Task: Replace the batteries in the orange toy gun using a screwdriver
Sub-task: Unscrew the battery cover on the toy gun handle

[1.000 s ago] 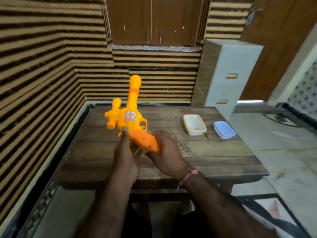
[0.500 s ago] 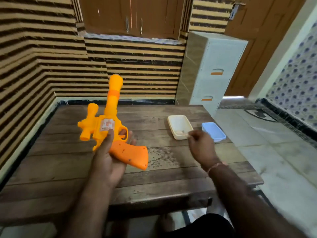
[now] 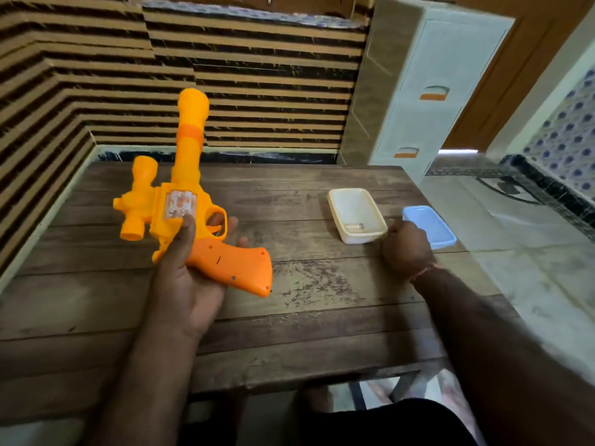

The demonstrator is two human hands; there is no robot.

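Note:
My left hand (image 3: pixel 183 278) holds the orange toy gun (image 3: pixel 180 204) above the wooden table (image 3: pixel 306 294). The thumb presses on the gun's body and the fingers lie under the trigger guard. The barrel points up and away, and the darker orange grip (image 3: pixel 235 265) points right, with small screw holes showing. My right hand (image 3: pixel 407 247) sits at the near right corner of a white tub (image 3: pixel 349 201), its fingers curled; whatever may be inside them is hidden. A small pale item (image 3: pixel 354 226) lies in the tub. No screwdriver is in view.
A blue lid (image 3: pixel 431 225) lies right of the white tub, partly behind my right hand. A white drawer cabinet (image 3: pixel 431 91) stands behind the table's far right corner. Striped walls close in the left and back sides. Tiled floor lies to the right.
My right hand let go of the gun's grip and moved right to the white tub. My left hand kept the gun and lowered it a little; the camera tilted down.

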